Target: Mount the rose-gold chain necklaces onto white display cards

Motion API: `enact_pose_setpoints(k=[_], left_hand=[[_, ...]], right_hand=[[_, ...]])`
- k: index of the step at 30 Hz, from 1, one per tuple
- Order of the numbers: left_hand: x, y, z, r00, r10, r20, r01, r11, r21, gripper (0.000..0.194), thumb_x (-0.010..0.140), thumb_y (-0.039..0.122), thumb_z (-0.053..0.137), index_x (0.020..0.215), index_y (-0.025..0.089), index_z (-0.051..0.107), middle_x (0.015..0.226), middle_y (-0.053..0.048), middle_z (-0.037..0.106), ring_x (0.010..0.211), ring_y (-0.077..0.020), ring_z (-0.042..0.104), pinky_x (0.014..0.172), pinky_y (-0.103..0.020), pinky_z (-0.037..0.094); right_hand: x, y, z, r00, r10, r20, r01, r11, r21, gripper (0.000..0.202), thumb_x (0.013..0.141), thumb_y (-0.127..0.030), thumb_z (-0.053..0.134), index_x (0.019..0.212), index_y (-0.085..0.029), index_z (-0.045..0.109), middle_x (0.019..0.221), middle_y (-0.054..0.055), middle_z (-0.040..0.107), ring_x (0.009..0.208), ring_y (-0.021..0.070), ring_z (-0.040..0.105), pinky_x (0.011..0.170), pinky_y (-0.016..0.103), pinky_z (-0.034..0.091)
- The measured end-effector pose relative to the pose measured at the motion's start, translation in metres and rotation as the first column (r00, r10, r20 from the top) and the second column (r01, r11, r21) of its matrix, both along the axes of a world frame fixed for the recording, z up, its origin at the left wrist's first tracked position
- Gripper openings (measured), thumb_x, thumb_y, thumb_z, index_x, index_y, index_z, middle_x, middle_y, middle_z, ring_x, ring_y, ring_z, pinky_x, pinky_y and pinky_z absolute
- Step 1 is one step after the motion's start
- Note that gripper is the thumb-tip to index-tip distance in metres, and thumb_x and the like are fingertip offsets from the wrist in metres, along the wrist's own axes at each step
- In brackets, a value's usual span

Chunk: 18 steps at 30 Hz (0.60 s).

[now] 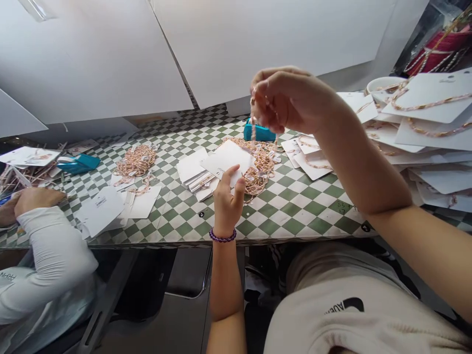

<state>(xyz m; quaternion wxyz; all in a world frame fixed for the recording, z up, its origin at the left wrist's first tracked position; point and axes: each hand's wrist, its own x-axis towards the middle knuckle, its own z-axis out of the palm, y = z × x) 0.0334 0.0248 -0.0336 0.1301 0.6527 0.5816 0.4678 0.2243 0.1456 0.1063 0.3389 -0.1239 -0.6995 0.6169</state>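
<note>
Head view, left hand (227,199): closed on the near edge of a white card (229,160), thumb raised; purple bracelet (222,236) at the wrist.
Head view, right hand (282,101): fingers curled round a pink bead strand (253,129), which hangs below them.
Bead pile (260,179): on the worktop (295,211), just right of the left hand.
Card stack (195,172): left of the left hand.
Teal object (258,132): below the right hand.

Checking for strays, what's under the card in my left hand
Beaded strands show past the right edge of the card, stacked cards past its left; what it covers can't be seen.
</note>
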Motion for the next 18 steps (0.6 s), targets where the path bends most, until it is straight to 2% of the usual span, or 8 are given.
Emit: enact_pose_setpoints(k=[3, 5, 7, 9, 12, 15, 16, 18], left_hand=[[0.001, 0.0, 0.001, 0.999, -0.036, 0.024, 0.033, 0.996, 0.086, 0.055, 0.096, 0.06, 0.044, 0.125, 0.016, 0.06, 0.123, -0.013, 0.068, 0.113, -0.0229, 0.065, 0.095, -0.037, 0.053], [0.001, 0.0, 0.001, 0.998, -0.018, 0.063, 0.011, 0.995, 0.1, 0.046, 0.096, 0.056, 0.049, 0.114, 0.017, 0.064, 0.109, -0.01, 0.072, 0.091, -0.0183, 0.069, 0.08, -0.032, 0.056], [0.0, 0.0, -0.002, 0.989, 0.021, 0.144, -0.037, 0.993, 0.108, 0.038, 0.097, 0.05, 0.05, 0.102, 0.017, 0.067, 0.093, -0.007, 0.072, 0.073, -0.0134, 0.066, 0.067, -0.027, 0.054], [0.0, 0.0, -0.004, 0.972, 0.04, 0.232, -0.075, 0.986, 0.146, 0.037, 0.098, 0.049, 0.048, 0.095, 0.017, 0.068, 0.085, -0.005, 0.071, 0.07, -0.0122, 0.065, 0.062, -0.024, 0.053], [0.0, 0.001, -0.004, 0.978, 0.046, 0.205, -0.083, 0.981, 0.174, 0.043, 0.1, 0.051, 0.043, 0.102, 0.017, 0.068, 0.08, -0.005, 0.07, 0.068, -0.0129, 0.065, 0.06, -0.024, 0.05], [0.001, 0.001, -0.004, 0.993, 0.114, 0.028, -0.117, 0.981, 0.157, 0.047, 0.101, 0.05, 0.038, 0.114, 0.016, 0.068, 0.082, -0.006, 0.071, 0.067, -0.0145, 0.064, 0.063, -0.027, 0.049], [0.001, 0.001, -0.004, 0.99, 0.14, -0.027, -0.134, 0.978, 0.16, 0.047, 0.102, 0.049, 0.037, 0.117, 0.016, 0.067, 0.086, -0.007, 0.073, 0.07, -0.0155, 0.065, 0.065, -0.028, 0.05], [-0.001, 0.002, -0.006, 0.978, 0.174, -0.117, -0.152, 0.973, 0.172, 0.047, 0.102, 0.047, 0.036, 0.123, 0.017, 0.065, 0.092, -0.009, 0.073, 0.075, -0.0181, 0.065, 0.068, -0.03, 0.05]], right_hand=[[-0.01, -0.003, -0.004, 0.991, 0.096, 0.09, -0.088, 0.992, -0.087, 0.014, 0.094, -0.016, 0.045, 0.081, -0.015, 0.048, 0.068, -0.001, 0.064, 0.05, 0.0069, 0.055, 0.044, 0.017, 0.041], [-0.016, -0.005, -0.006, 0.977, 0.135, 0.162, -0.116, 0.986, -0.121, 0.015, 0.097, -0.019, 0.044, 0.082, -0.016, 0.044, 0.071, 0.0, 0.064, 0.055, 0.0078, 0.059, 0.049, 0.017, 0.045], [-0.018, -0.005, -0.01, 0.95, 0.186, 0.25, -0.163, 0.981, -0.109, 0.02, 0.098, -0.029, 0.047, 0.084, -0.015, 0.044, 0.072, 0.0, 0.063, 0.061, 0.0082, 0.061, 0.056, 0.018, 0.047], [-0.018, -0.002, -0.013, 0.896, 0.261, 0.36, -0.255, 0.965, -0.064, 0.03, 0.096, -0.042, 0.053, 0.084, -0.015, 0.046, 0.07, 0.0, 0.061, 0.061, 0.0082, 0.06, 0.059, 0.02, 0.048], [-0.019, 0.0, -0.02, 0.707, 0.294, 0.643, -0.401, 0.916, 0.022, 0.043, 0.087, -0.056, 0.063, 0.09, -0.014, 0.055, 0.071, 0.001, 0.062, 0.061, 0.0099, 0.06, 0.058, 0.022, 0.047], [-0.028, -0.009, -0.03, 0.439, 0.136, 0.888, -0.501, 0.858, 0.116, 0.057, 0.081, -0.069, 0.062, 0.097, -0.014, 0.065, 0.071, 0.003, 0.066, 0.061, 0.0124, 0.06, 0.054, 0.024, 0.042], [-0.033, -0.014, -0.034, 0.382, 0.072, 0.921, -0.532, 0.833, 0.155, 0.06, 0.081, -0.072, 0.059, 0.095, -0.014, 0.067, 0.068, 0.003, 0.065, 0.058, 0.0123, 0.058, 0.053, 0.025, 0.04], [-0.044, -0.025, -0.042, 0.358, -0.046, 0.933, -0.57, 0.78, 0.257, 0.064, 0.085, -0.075, 0.051, 0.084, -0.014, 0.068, 0.062, 0.003, 0.063, 0.053, 0.0115, 0.053, 0.053, 0.027, 0.036]])
